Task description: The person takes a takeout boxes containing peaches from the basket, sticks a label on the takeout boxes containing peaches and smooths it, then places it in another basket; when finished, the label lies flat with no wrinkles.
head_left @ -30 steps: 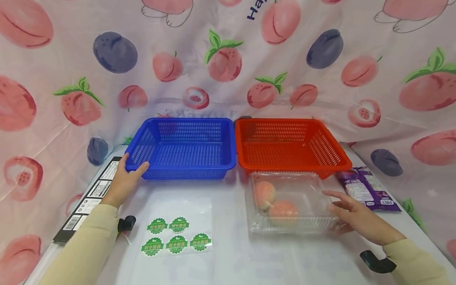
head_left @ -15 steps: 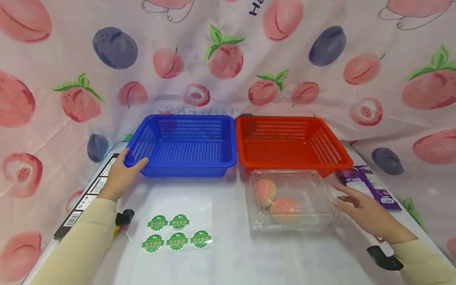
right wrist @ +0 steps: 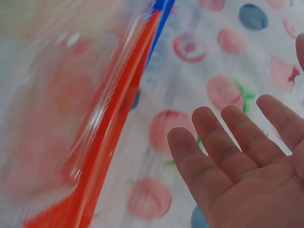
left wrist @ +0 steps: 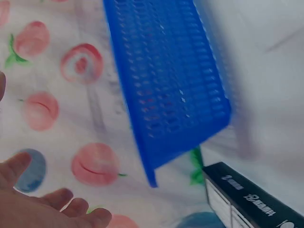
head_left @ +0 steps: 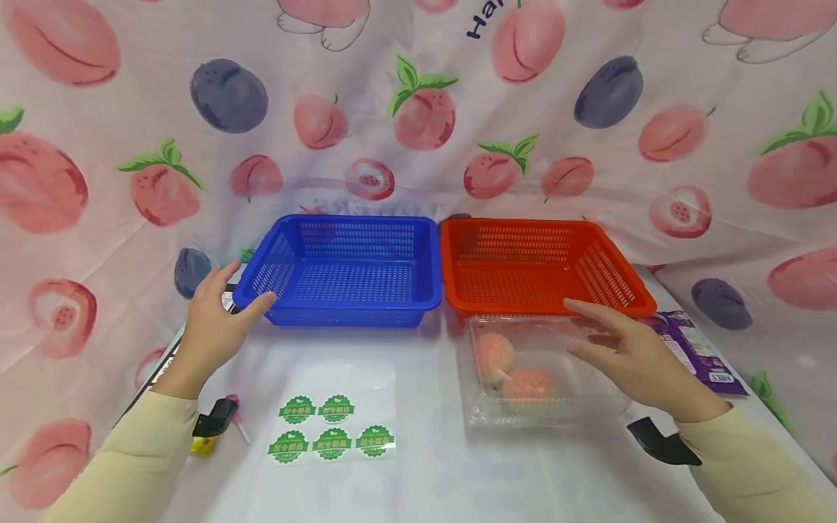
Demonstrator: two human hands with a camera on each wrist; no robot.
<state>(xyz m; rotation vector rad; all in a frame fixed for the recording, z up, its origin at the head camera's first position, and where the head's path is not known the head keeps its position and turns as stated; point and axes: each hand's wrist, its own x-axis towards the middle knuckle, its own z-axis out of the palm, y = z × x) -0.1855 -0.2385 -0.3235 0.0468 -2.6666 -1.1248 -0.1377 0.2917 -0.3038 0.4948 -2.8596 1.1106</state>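
Note:
My left hand (head_left: 212, 328) is spread beside the front left corner of a blue slotted plastic basket (head_left: 353, 317). Its fingers hold nothing; in the left wrist view they show below the basket's edge, apart from it. Over the right part of a clear lidded plastic box (head_left: 546, 349), my right hand (head_left: 634, 359) hovers with fingers extended and nothing in them. Inside that box, toward its left, lie two round pink peach-like fruits, a rear one (head_left: 495, 356) and a front one (head_left: 528, 387). A red slotted basket (head_left: 549, 309) stands right behind the box.
A clear sheet with several green round stickers (head_left: 332, 443) lies on the white table at front left. Left of it are a pink lollipop (head_left: 235, 410) and a yellow wrapped item (head_left: 204, 445). A purple packet (head_left: 706, 356) lies far right, a black box (left wrist: 242, 197) far left.
My right hand has moved from beside the clear box's right edge to over its lid. My left hand has come away slightly from the blue basket's corner. Box and baskets stay put.

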